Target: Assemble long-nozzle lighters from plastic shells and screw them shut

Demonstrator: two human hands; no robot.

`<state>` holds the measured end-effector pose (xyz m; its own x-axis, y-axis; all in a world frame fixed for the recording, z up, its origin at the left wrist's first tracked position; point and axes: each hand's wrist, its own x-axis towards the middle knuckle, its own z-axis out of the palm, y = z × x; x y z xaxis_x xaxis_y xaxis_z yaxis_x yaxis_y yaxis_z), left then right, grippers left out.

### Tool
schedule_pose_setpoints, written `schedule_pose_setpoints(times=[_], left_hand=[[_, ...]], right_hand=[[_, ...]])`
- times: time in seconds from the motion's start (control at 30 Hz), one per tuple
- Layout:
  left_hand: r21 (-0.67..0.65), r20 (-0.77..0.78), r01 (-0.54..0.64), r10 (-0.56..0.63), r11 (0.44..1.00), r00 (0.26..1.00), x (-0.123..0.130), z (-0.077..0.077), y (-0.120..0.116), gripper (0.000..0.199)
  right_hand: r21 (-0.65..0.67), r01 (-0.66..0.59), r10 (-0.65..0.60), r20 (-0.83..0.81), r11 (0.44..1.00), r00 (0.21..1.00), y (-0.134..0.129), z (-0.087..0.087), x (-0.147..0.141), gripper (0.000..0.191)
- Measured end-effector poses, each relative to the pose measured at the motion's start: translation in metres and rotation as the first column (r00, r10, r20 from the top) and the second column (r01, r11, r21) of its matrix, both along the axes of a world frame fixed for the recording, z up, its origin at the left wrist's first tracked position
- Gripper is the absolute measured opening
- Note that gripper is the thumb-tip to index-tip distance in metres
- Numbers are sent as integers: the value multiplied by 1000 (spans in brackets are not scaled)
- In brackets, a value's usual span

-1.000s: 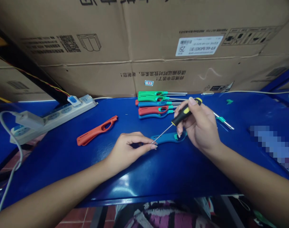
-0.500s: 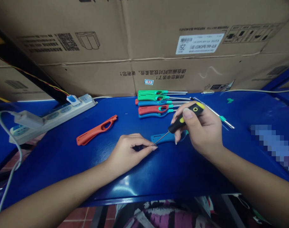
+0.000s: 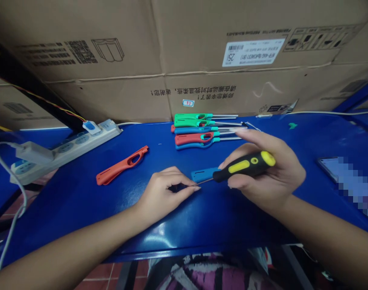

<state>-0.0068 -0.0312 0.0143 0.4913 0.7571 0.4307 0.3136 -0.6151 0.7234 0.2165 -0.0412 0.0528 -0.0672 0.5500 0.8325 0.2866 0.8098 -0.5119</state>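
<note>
My right hand [image 3: 276, 173] holds a black and yellow screwdriver [image 3: 247, 166] by its handle, thumb below and index finger stretched out above. Its thin shaft slants down left to the fingertips of my left hand [image 3: 167, 193]. Those fingers are pinched at the screwdriver's tip; anything small between them is too hidden to name. Just behind the shaft lies a blue lighter handle [image 3: 203, 174], partly covered by the screwdriver and my right hand. Left of my left hand, an orange-red lighter casing [image 3: 120, 166] lies on the blue table [image 3: 117, 213].
Several long-necked lighters, among them a red one [image 3: 190, 139] and a green one [image 3: 187, 119], lie side by side at the back. A power strip [image 3: 72, 146] with plugs stands left. A phone-like, pixelated object [image 3: 329, 163] lies right. Cardboard [image 3: 111, 94] rises behind.
My right hand has shifted right and turned, and its index finger has straightened. The screwdriver handle has tilted lower, toward the table. My left hand keeps its pinch in place.
</note>
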Motion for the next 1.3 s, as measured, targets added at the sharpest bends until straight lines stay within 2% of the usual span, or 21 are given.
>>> schedule_pose_setpoints(times=[0.07, 0.13, 0.2, 0.27, 0.33, 0.37, 0.53, 0.6, 0.77, 0.93, 1.07, 1.2, 1.3], left_hand=[[6, -3, 12, -12, 1000, 1000, 0, 0, 1, 5], [30, -12, 35, -35, 999, 999, 0, -1, 3, 4], [57, -25, 65, -63, 996, 998, 1, -2, 4, 3], [64, -38, 85, -82, 994, 996, 1, -3, 4, 3], [55, -39, 84, -82, 995, 996, 1, -4, 3, 4], [49, -34, 75, -74, 996, 997, 1, -3, 3, 5], [8, -25, -15, 15, 1000, 1000, 0, 1, 2, 29], [-2, -21, -42, 42, 999, 999, 0, 2, 2, 29], [-16, 5, -54, 54, 998, 999, 0, 2, 2, 14], [-33, 50, -48, 50, 998, 997, 0, 2, 1, 4], [-23, 74, -37, 38, 999, 997, 0, -1, 2, 5], [-25, 40, -6, 7, 1000, 999, 0, -3, 5, 5], [-14, -43, 6, -7, 1000, 999, 0, -5, 8, 22]], right_hand=[[34, -36, 35, 27, 999, 999, 1, -1, -1, 58], [-12, -125, 126, 69, 992, 990, 1, -1, -2, 55], [-145, -214, 229, 99, 966, 968, 0, 0, -3, 53], [-303, -273, 315, 98, 913, 944, -2, 2, -3, 55], [-397, -295, 348, 65, 869, 935, -3, 2, -3, 59], [-407, -293, 335, 34, 865, 942, -3, 3, -4, 60], [-307, -216, 161, -195, 927, 968, -3, 4, -9, 60], [-277, -194, 129, -236, 941, 963, -3, 6, -10, 56], [-251, -165, 107, -230, 954, 967, -3, 8, -11, 48], [-252, -212, 151, -243, 944, 958, -1, 6, -11, 43], [-246, -208, 158, -208, 947, 965, 1, 3, -11, 43], [-261, -194, 168, -117, 946, 979, 1, 3, -10, 54], [-235, -182, 164, -94, 955, 982, 1, 4, -9, 59]])
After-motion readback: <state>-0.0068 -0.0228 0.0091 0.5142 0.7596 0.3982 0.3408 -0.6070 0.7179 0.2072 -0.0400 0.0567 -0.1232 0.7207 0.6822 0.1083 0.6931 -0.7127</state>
